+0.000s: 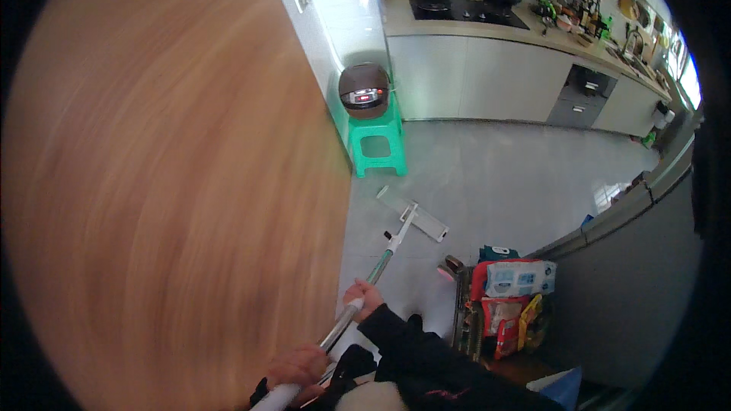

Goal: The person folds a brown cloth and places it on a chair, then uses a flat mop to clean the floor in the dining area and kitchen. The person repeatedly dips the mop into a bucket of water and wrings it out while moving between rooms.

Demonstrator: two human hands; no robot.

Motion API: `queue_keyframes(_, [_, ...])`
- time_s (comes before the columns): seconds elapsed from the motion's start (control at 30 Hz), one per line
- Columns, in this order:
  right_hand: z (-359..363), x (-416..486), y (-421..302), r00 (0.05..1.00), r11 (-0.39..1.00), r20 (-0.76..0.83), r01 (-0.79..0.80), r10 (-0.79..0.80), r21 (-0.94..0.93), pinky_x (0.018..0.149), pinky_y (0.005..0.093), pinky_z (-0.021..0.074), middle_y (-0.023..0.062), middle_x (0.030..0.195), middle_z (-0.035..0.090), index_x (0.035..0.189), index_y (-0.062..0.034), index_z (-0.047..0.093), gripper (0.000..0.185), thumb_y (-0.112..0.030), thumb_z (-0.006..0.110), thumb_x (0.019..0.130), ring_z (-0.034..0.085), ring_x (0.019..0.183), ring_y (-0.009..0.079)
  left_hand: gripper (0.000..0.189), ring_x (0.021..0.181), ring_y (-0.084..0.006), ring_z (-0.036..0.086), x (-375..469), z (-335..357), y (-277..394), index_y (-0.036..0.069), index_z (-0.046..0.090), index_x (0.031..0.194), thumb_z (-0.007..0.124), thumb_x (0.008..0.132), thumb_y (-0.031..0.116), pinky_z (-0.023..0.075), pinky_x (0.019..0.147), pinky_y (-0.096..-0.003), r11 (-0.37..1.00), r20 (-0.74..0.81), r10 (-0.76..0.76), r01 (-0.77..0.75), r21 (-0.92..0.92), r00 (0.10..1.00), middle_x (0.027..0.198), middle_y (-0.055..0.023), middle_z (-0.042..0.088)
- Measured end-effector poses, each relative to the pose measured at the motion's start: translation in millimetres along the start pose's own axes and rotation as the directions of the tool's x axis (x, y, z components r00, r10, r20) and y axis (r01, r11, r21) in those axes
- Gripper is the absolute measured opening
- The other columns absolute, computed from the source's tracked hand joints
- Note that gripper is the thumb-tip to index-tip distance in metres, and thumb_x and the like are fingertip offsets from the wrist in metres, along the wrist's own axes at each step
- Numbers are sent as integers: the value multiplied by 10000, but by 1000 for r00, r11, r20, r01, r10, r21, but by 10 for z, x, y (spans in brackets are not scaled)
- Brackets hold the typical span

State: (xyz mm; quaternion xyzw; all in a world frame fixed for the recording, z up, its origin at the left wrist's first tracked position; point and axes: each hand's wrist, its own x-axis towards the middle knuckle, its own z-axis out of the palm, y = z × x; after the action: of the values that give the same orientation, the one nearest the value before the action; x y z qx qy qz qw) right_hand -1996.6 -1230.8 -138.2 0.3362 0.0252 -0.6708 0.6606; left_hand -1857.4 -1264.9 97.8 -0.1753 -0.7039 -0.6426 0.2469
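Note:
A flat mop slants across the lower middle of the head view, its metal pole [341,328] running up and away from me. My left hand [298,364] is closed around the pole low in the picture, close to my body. Farther along, my right hand [364,298] grips the same pole near a white collar. Beyond it a green section of pole leads to a white joint. The white, flat mop head [422,221] rests on the grey tile floor [491,182], turned at an angle. Its pad is not visible from above.
Close on the left rises a large wood-grain panel [188,194]. A rice cooker [364,91] sits on a green plastic stool [377,145] by the wall. Cabinets [474,77] line the far side, below two pans on a gas hob [468,14]. At right, a rack holds several packages [505,308].

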Motion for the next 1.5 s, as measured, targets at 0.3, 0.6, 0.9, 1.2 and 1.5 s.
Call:
queue_keyframes(0.3, [400,-67,-956,974,963,-33,226,-224,145,416,288,327,-31,489,279,616,-155,303,344,-169,477,913,287,397,139,194,642,-273,584,553,27,-611,71,548,750,738,732,40,466,681,-404,989,-137,-145,143,-26,980,697,-104,584])
queue_keyframes(0.6, [1192,781,-1995,987,948,32,142,-158,285,413,293,299,-25,461,275,565,-163,283,422,-243,466,937,264,392,144,227,639,-289,561,1538,-1247,-1448,69,514,702,728,760,22,450,635,-386,997,57,-14,18,-75,998,681,-105,539])
queue_keyframes(0.9, [1990,1025,-3367,914,912,169,321,-369,257,424,274,307,-34,499,293,643,-135,350,385,-271,489,975,312,409,118,229,705,-308,543,2762,-1460,-2489,84,509,704,717,718,-12,440,672,-379,1000,225,-19,16,19,974,724,-96,530])
queue_keyframes(1.2, [3130,1172,-4060,845,899,325,356,-426,254,510,320,375,0,524,326,609,-132,331,403,-232,503,959,377,480,169,212,586,-191,506,3749,-1704,-3260,112,487,678,644,820,131,393,557,-344,998,-188,46,-52,-29,981,651,-38,521])
queue_keyframes(1.5, [4061,933,-4650,944,934,221,170,-246,315,679,366,429,41,588,403,616,-114,351,355,-180,474,943,447,597,204,248,478,-145,375,5233,-1804,-3369,105,436,728,613,871,204,323,482,-299,991,-223,36,-64,-121,974,572,-4,388])
